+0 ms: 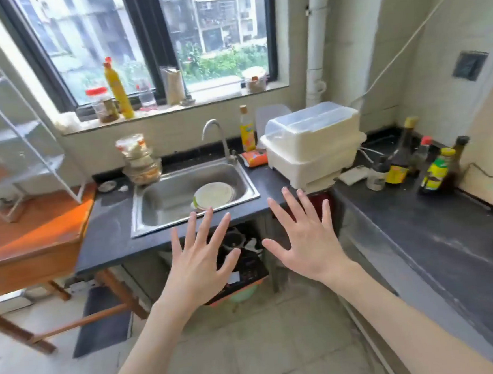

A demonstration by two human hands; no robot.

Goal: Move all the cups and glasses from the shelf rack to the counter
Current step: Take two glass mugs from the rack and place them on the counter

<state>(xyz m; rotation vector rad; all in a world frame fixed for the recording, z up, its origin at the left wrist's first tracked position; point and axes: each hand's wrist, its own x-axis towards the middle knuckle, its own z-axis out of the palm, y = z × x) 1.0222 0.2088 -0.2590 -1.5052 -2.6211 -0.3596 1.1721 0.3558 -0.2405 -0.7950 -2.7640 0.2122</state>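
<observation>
left hand (200,267) fingers spread, holding nothing | right hand (308,241) fingers spread, holding nothing | shelf rack (14,137) far up-left of both sets of fingers, on a wooden table, nearer the left hand; tiers too blurred to make out cups | dark worktop (437,230) just right of right fingers | likely next: reach left
</observation>
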